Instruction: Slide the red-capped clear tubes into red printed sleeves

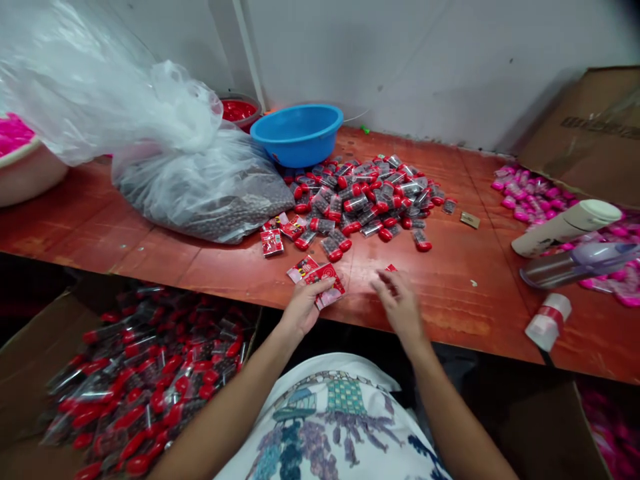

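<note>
My left hand (303, 308) is closed on a few red printed cards (330, 283), pinched by the thumb just above the table's front edge. Another red and yellow card (301, 269) shows just behind them. To the right, my right hand (399, 303) is raised near the edge, its fingers bent and smeared by motion. A bit of red (391, 268) peeks out past those fingers; whether they grip it I cannot tell. Beyond both hands lies a pile of small clear containers with red caps (370, 193), dark contents inside. More red packets (272, 243) lie left of the pile.
A plastic bag of dark beads (210, 193) slumps at left beside a blue basin (297, 137). Below the edge stands a carton (30, 380) of red-capped containers. At right are a cream flask (565, 227), a clear-lidded bottle (575, 263), a white roll (549, 322) and pink pieces (530, 190).
</note>
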The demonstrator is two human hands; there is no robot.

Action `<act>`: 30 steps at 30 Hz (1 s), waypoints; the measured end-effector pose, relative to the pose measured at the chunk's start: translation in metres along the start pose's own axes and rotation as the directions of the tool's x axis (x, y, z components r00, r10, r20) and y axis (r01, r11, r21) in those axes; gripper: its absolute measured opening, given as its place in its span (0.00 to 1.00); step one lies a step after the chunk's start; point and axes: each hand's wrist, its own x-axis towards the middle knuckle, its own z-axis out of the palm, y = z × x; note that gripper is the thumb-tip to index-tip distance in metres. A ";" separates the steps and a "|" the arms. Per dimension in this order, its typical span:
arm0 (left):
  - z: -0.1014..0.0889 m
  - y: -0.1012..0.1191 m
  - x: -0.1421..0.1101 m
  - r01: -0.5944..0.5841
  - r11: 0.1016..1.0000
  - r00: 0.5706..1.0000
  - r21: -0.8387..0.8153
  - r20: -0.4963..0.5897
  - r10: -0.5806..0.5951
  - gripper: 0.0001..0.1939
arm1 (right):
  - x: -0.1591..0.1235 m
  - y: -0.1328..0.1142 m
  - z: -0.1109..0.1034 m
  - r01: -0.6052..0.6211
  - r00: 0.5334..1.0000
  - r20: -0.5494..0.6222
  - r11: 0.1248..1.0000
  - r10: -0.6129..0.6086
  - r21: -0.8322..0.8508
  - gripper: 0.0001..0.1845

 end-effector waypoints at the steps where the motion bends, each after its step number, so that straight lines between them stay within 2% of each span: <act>1: 0.001 -0.002 0.001 -0.019 1.000 1.000 -0.007 -0.006 0.019 0.14 | -0.002 -0.011 0.015 0.016 0.996 0.084 0.996 -0.023 0.086 0.17; 4: -0.004 -0.003 0.002 -0.091 0.996 0.996 -0.017 -0.017 0.090 0.14 | -0.002 -0.035 0.050 0.020 0.976 0.205 0.965 -0.075 0.261 0.15; 7: -0.014 0.004 0.002 -0.146 0.989 0.989 0.008 -0.020 0.146 0.17 | 0.007 -0.043 0.062 0.078 0.946 0.283 0.957 -0.159 0.279 0.16; 11: -0.023 0.012 0.003 -0.173 0.985 0.983 -0.005 -0.057 0.172 0.16 | 0.029 -0.041 0.063 0.197 0.864 0.421 0.955 -0.276 0.221 0.18; 14: -0.024 0.017 0.005 -0.152 0.987 0.984 -0.057 -0.101 0.146 0.13 | 0.055 -0.031 0.064 0.349 0.819 0.474 0.937 -0.322 0.035 0.20; 16: -0.025 0.022 0.006 -0.108 0.991 0.989 -0.080 -0.114 0.098 0.10 | 0.074 -0.021 0.066 0.482 0.804 0.465 0.864 -0.371 -0.144 0.22; 18: -0.027 0.026 0.007 -0.062 0.994 0.992 -0.091 -0.120 0.051 0.07 | 0.090 -0.013 0.067 0.601 0.746 0.505 0.765 -0.434 -0.231 0.22; 21: -0.031 0.030 0.008 -0.020 0.995 0.993 -0.101 -0.122 0.008 0.05 | 0.099 -0.005 0.066 0.721 0.634 0.598 0.654 -0.490 -0.229 0.19; 23: -0.032 0.031 0.009 -0.008 0.992 0.989 -0.125 -0.145 -0.010 0.03 | 0.095 -0.004 0.063 0.756 0.594 0.634 0.613 -0.496 -0.229 0.16; 25: -0.032 0.031 0.009 0.003 0.987 0.984 -0.159 -0.173 -0.031 0.03 | 0.084 -0.005 0.058 0.753 0.591 0.648 0.616 -0.480 -0.231 0.14; 27: -0.029 0.031 0.010 0.008 0.981 0.981 -0.193 -0.189 -0.045 0.03 | 0.069 -0.007 0.052 0.710 0.623 0.639 0.669 -0.452 -0.219 0.12; 28: -0.028 0.030 0.010 0.010 0.978 0.981 -0.211 -0.188 -0.050 0.03 | 0.060 -0.009 0.049 0.670 0.653 0.618 0.714 -0.437 -0.203 0.12; 30: -0.024 0.030 0.010 0.011 0.970 0.982 -0.243 -0.178 -0.055 0.03 | 0.042 -0.015 0.043 0.536 0.744 0.535 0.836 -0.401 -0.118 0.13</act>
